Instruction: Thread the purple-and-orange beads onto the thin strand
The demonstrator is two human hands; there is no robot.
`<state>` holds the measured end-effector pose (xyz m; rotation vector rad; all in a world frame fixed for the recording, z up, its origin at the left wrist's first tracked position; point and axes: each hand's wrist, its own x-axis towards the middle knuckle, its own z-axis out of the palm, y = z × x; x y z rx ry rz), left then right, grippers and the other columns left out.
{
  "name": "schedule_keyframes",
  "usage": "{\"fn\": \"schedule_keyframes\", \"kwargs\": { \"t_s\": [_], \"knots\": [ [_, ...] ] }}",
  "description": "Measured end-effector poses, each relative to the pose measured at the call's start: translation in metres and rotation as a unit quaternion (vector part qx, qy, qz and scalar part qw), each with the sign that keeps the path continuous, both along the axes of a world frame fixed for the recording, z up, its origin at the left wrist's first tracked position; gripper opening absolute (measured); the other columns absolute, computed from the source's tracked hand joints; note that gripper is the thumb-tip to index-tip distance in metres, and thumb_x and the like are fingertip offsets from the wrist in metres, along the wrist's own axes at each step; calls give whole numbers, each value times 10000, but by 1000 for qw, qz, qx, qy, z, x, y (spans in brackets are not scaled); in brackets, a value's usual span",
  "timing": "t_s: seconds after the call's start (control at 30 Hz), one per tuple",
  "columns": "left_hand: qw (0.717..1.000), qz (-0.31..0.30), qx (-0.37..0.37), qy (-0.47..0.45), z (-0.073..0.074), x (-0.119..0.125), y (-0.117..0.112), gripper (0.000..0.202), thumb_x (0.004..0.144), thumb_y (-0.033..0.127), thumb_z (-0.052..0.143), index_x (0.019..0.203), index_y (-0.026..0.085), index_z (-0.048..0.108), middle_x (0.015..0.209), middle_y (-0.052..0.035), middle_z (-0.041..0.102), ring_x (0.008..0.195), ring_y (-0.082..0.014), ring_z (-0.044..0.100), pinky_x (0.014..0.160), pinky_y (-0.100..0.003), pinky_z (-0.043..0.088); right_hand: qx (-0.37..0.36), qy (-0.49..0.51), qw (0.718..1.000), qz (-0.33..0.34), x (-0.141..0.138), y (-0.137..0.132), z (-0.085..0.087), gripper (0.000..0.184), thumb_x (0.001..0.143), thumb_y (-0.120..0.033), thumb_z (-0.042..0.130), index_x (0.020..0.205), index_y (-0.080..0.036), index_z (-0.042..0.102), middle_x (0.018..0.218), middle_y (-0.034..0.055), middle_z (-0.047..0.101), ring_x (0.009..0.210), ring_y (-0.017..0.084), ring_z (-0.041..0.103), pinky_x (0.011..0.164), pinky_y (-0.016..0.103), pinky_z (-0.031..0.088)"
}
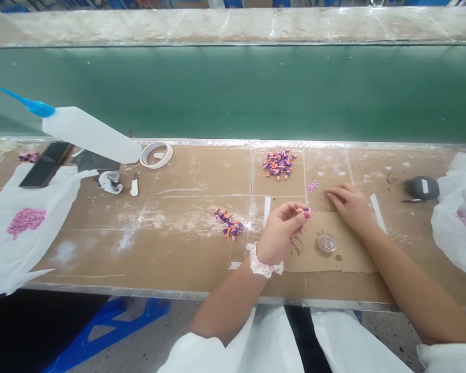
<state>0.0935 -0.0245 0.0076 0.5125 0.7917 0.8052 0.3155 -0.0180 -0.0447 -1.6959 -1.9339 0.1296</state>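
Head view shows our left hand raised just above the brown cardboard-covered bench, thumb and forefinger pinched on a tiny orange-and-purple piece, the other fingers loosely curled. Our right hand lies flat on the bench just to the right, fingers extended leftward and released, their tips touching the surface near a small heap of pink beads. That heap sits up and slightly left of the right fingertips, so the right hand is clearly the nearer one; the pinched piece hangs just below the beads and between the two hands. A small clear dish rests on the cardboard patch below both hands. Further off lie two scatters of orange-and-purple pieces, one beyond the beads and one left of our left hand. A white squeeze bottle with a blue nozzle leans at far left, beside a tape roll.
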Motion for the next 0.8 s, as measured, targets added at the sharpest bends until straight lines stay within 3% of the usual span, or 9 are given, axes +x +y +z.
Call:
{"fn": "schedule_keyframes", "kwargs": {
  "t_s": [0.13,0.27,0.4,0.47,0.6,0.8],
  "knots": [
    [1000,21,3,4,0,2,-2,256,667,252,793,823,153,616,777,30,582,634,-37,515,591,-183,426,-13,-3,1000,1,0,1,3,218,926,-314,489,955,-231,688,908,52,686,769,186,642,652,311,500],
    [1000,23,8,-10,2,3,-3,249,685,256,776,803,150,584,777,10,583,706,-75,559,592,-193,448,-43,-34,998,11,-4,6,5,201,916,-284,486,844,-229,664,905,46,675,762,188,617,572,293,426],
    [999,26,24,-3,-1,3,-4,313,707,257,764,945,185,573,731,40,567,641,-64,547,584,-196,457,-63,-59,996,14,-6,9,3,211,912,-256,446,776,-206,598,829,64,622,727,197,566,527,292,348],
    [998,29,52,9,-5,4,-3,333,719,267,757,992,205,577,728,51,562,620,-61,547,585,-203,464,-64,-60,996,14,-5,7,1,197,907,-241,435,775,-199,575,822,76,604,733,208,558,542,299,357],
    [992,13,117,37,-12,5,-4,196,753,292,727,861,165,624,748,31,579,602,-58,562,613,-222,480,-57,-33,998,14,-2,-1,0,160,914,-235,429,842,-205,569,859,72,608,757,208,578,621,318,437],
    [995,-1,93,34,-13,5,-4,177,747,286,732,835,159,646,754,19,589,629,-65,576,643,-229,494,-41,23,999,0,-1,0,4,113,906,-262,486,885,-221,589,889,54,642,770,194,608,697,333,492]
  ]
}}
